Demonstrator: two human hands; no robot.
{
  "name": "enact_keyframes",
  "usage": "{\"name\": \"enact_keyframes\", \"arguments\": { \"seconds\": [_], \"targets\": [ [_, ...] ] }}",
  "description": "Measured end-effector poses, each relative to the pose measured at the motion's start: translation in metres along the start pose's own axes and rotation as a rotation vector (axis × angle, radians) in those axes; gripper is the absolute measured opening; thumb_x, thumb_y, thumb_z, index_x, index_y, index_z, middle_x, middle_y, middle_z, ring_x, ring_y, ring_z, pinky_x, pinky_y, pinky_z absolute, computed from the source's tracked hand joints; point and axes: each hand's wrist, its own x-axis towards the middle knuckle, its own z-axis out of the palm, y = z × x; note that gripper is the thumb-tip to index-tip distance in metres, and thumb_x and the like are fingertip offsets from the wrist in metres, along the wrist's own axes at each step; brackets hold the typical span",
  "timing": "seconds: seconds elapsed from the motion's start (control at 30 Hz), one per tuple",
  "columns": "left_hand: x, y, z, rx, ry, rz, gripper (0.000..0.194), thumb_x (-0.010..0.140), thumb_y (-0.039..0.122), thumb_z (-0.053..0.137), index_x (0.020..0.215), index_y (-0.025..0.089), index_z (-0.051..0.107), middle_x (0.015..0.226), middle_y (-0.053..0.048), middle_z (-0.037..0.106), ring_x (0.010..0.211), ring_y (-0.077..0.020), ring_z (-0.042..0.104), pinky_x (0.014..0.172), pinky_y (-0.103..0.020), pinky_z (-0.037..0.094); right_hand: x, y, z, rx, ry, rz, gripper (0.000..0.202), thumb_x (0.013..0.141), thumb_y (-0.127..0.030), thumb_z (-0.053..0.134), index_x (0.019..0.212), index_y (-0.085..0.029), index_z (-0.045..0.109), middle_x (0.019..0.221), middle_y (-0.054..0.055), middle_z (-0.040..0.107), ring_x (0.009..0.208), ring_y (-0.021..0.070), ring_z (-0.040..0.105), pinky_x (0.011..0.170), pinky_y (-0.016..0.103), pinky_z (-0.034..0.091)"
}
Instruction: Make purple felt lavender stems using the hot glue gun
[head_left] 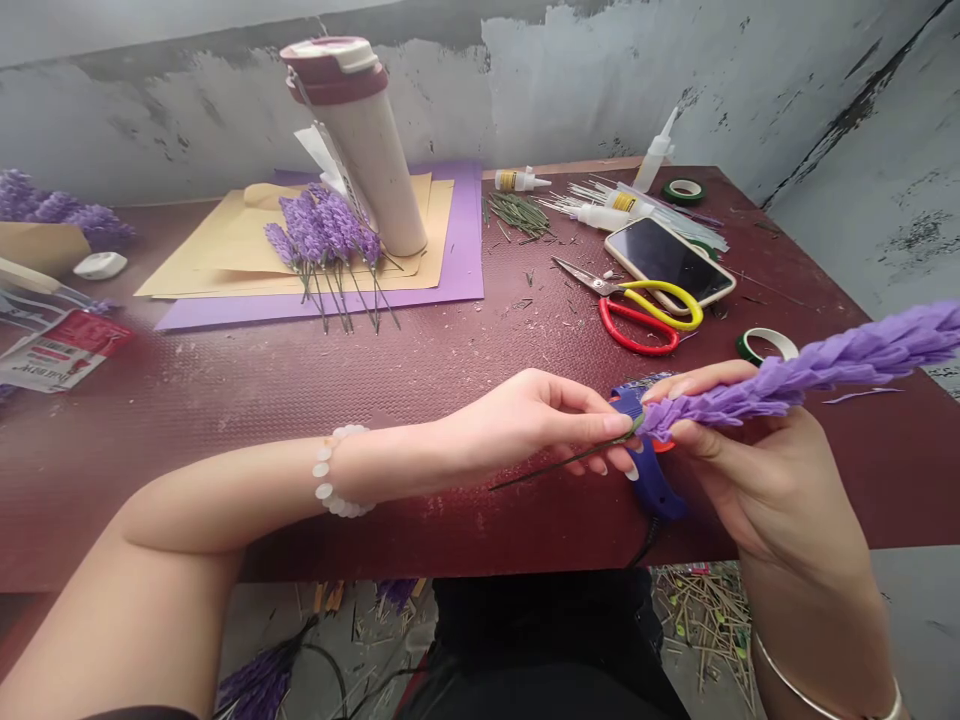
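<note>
A purple paper flower spike [840, 365] extends to the right edge, held near its base by my right hand [765, 460] between thumb and fingers. My left hand [547, 420] pinches the thin green stem [555, 467] just below the lowest petals, with the stem's free end pointing left. Behind and under the fingertips, a blue tool [656, 485] with an orange-red part lies partly hidden on the table. The two hands are close together, with the flower base between them.
On the dark red table [225, 390] are red-and-yellow scissors [649, 335], a phone [667, 262], green tape rolls [765, 346], glue bottles [517, 180] and green wires [521, 215]. Small purple flowers [322, 230] and a tumbler [367, 150] stand on paper sheets [180, 275].
</note>
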Motion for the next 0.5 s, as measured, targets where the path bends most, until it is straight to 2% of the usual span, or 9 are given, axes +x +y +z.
{"name": "enact_keyframes", "arguments": {
  "seconds": [0.2, 0.33, 0.5],
  "targets": [
    [-0.0017, 0.0007, -0.0017, 0.122, -0.028, 0.058, 0.029, 0.085, 0.042, 0.076, 0.077, 0.015, 0.074, 0.078, -0.003, 0.075, 0.069, -0.009, 0.061, 0.068, -0.02, 0.047, -0.0026, 0.0015, 0.0011, -0.031, 0.085, 0.009, 0.02, 0.063, -0.02, 0.089, 0.077, -0.025, 0.076, 0.073, -0.003, 0.075, 0.066, 0.0131, 0.071, 0.064, 0.022, 0.058],
    [-0.0027, 0.0019, -0.0014, 0.201, -0.025, 0.076, 0.03, 0.087, 0.044, 0.073, 0.078, 0.014, 0.075, 0.081, -0.004, 0.075, 0.072, -0.0117, 0.063, 0.072, -0.024, 0.05, -0.0054, 0.0017, 0.0002, -0.092, 0.093, 0.0, 0.018, 0.068, -0.02, 0.087, 0.079, -0.026, 0.075, 0.075, -0.003, 0.075, 0.069, 0.0157, 0.071, 0.065, 0.027, 0.059],
    [-0.0012, 0.002, -0.0001, 0.152, -0.036, 0.083, 0.024, 0.088, 0.036, 0.073, 0.079, 0.014, 0.074, 0.079, -0.004, 0.075, 0.071, -0.0109, 0.063, 0.072, -0.024, 0.051, -0.006, 0.0031, 0.0, -0.136, 0.097, -0.016, 0.018, 0.07, -0.025, 0.087, 0.082, -0.027, 0.074, 0.077, -0.004, 0.074, 0.07, 0.0168, 0.071, 0.066, 0.03, 0.059]
  ]
}}
